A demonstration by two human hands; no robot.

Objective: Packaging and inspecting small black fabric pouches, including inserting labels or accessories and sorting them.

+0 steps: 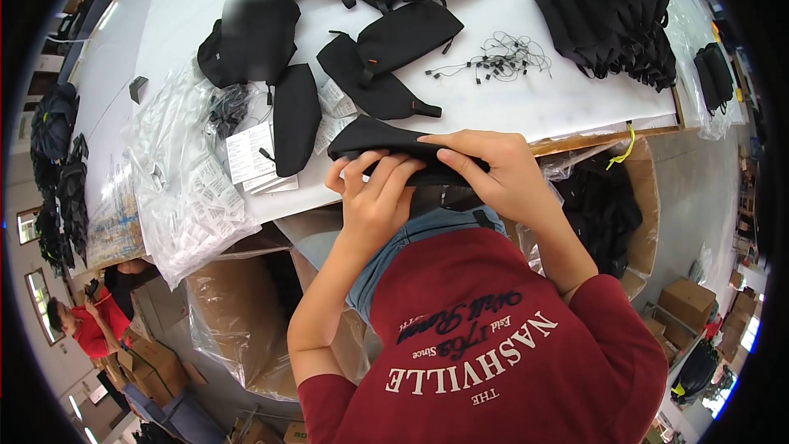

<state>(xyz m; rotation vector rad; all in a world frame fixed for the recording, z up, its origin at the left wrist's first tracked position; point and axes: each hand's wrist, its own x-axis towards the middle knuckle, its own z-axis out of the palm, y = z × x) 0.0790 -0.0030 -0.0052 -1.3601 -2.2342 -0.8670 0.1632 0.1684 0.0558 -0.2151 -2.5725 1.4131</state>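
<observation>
White table [567,99] with black pouches [403,33]

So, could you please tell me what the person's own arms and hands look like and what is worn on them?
Both forearms are bare, with dark red short sleeves ending near the elbows. The left hand and right hand wear no gloves, and no rings, watch or bracelets show. The red top carries pale and dark printed lettering.
</observation>
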